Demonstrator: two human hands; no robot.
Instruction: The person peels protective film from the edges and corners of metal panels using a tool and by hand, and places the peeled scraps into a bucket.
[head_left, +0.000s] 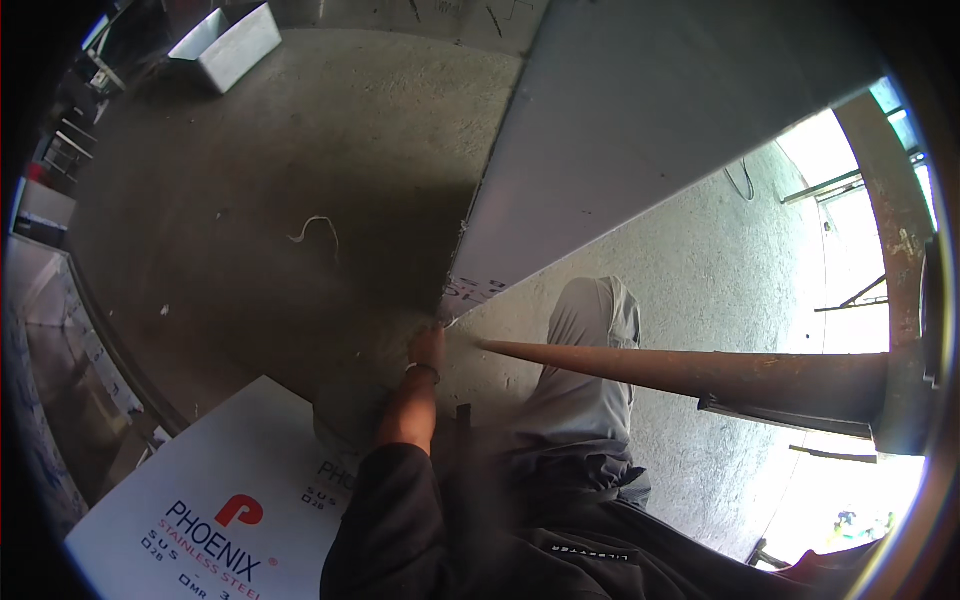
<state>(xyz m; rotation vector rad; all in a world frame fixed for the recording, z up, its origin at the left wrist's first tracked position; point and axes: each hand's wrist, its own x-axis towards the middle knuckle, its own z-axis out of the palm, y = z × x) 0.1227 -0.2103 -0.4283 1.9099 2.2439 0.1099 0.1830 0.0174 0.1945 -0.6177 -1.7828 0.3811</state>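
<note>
A long sheet-metal panel (620, 150), pale grey with dark printing at its lower tip, stands slanting up and away to the upper right. My left hand (427, 345), with a band round the wrist, reaches to the panel's lower corner. Its fingers look closed on that corner, though they are small and partly hidden here. My black left sleeve (385, 520) comes up from the lower edge. Out of the picture is my right hand. My bent leg in grey trousers (590, 350) is just right of the panel's tip.
A brown, rust-stained pole (700, 372) juts in from the right, near my leg. White film-covered sheet (200, 500) with printing lies at lower left. An open metal box (235, 55) sits at far left on the concrete floor (300, 130). Curled strip (320, 222) lies there too.
</note>
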